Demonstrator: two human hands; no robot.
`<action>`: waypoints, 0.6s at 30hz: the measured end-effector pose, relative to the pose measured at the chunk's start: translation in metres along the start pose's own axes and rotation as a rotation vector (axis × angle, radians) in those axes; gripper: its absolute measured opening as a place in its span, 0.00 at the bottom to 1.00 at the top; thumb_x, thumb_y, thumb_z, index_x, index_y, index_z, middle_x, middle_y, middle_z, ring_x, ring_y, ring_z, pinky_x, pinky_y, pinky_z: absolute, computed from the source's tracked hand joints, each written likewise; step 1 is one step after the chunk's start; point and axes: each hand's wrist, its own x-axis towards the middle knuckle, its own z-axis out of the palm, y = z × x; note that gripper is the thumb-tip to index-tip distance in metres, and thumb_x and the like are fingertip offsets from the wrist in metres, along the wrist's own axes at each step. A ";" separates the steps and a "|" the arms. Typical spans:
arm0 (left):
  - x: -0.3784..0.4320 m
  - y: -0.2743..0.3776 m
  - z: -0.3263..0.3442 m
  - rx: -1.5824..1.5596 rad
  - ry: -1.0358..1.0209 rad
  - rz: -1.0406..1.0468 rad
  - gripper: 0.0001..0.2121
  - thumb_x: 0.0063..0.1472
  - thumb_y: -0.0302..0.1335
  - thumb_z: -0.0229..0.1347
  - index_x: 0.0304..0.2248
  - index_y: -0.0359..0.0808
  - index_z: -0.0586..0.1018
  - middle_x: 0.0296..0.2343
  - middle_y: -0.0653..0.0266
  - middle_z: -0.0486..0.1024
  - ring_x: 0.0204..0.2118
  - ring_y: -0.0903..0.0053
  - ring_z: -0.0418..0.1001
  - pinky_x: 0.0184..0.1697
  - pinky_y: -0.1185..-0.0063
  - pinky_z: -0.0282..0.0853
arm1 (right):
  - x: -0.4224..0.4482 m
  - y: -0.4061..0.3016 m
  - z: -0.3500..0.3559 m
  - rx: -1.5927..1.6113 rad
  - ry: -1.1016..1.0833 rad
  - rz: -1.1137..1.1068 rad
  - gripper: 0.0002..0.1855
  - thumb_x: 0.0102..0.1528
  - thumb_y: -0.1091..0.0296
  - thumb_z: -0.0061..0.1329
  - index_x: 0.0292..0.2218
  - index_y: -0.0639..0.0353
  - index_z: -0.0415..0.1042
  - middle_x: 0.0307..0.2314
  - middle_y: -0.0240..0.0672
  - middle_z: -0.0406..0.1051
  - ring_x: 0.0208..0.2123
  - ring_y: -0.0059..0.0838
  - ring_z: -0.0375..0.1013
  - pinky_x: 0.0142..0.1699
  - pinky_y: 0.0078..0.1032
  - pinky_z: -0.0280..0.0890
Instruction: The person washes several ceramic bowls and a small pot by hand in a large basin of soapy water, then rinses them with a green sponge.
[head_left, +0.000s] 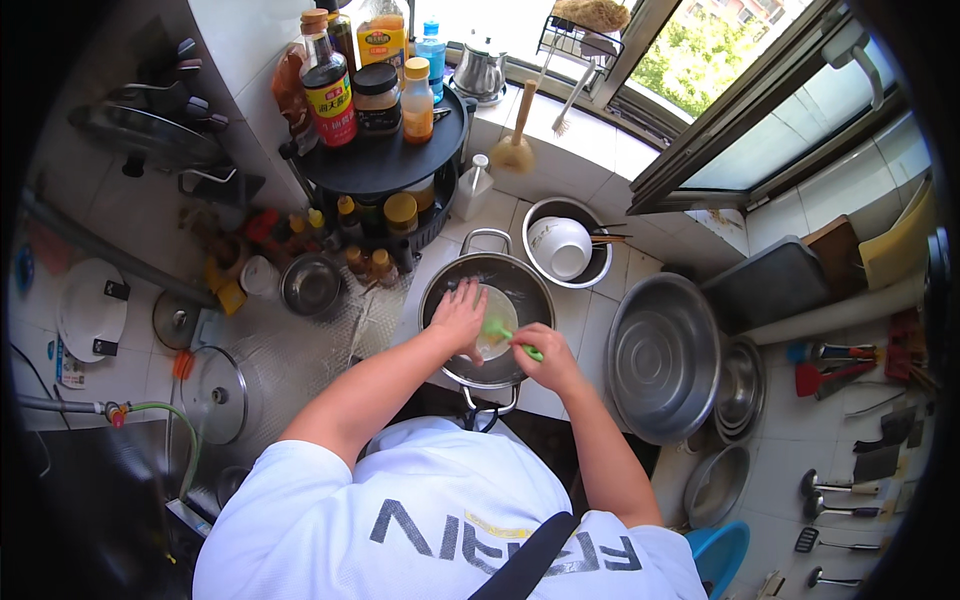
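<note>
A two-handled metal pot (536, 300) stands in front of me on the tiled counter. Inside it is a pale round dish (504, 306), which looks like a shallow bowl. My left hand (459, 319) spans the dish's left side, fingers spread towards the far rim and thumb near the close one, holding it. A green-handled brush (532, 352) is gripped in my right hand (546, 361) at the pot's right side. Its green head is blurred over the dish, so its exact shape and contact cannot be told. My left palm hides part of the dish.
Behind the pot sits a metal basin (534, 217) holding a white bowl (561, 247) and chopsticks (607, 238). A large metal basin (652, 360) leans at right. A black tiered rack (375, 169) carries bottles at back left. An open window sash (757, 142) juts in above the right side.
</note>
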 end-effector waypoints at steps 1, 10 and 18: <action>0.001 0.003 0.001 0.001 0.003 0.012 0.82 0.33 0.61 0.86 0.80 0.27 0.52 0.78 0.29 0.50 0.82 0.38 0.51 0.80 0.48 0.57 | -0.002 0.003 0.002 -0.044 0.015 0.011 0.08 0.60 0.75 0.65 0.42 0.61 0.90 0.45 0.47 0.87 0.47 0.52 0.88 0.55 0.40 0.82; -0.002 0.005 0.014 0.007 0.033 0.021 0.79 0.36 0.60 0.85 0.78 0.23 0.55 0.79 0.31 0.48 0.83 0.41 0.50 0.81 0.51 0.57 | -0.004 0.031 0.010 0.138 0.072 0.122 0.07 0.66 0.73 0.64 0.44 0.66 0.88 0.45 0.48 0.88 0.37 0.38 0.91 0.46 0.33 0.84; -0.006 0.008 0.018 0.028 0.059 0.038 0.77 0.37 0.62 0.84 0.76 0.20 0.59 0.79 0.32 0.48 0.83 0.43 0.51 0.80 0.53 0.60 | -0.002 0.028 -0.006 0.207 -0.024 0.102 0.09 0.69 0.68 0.64 0.43 0.65 0.90 0.35 0.43 0.89 0.36 0.36 0.90 0.45 0.31 0.83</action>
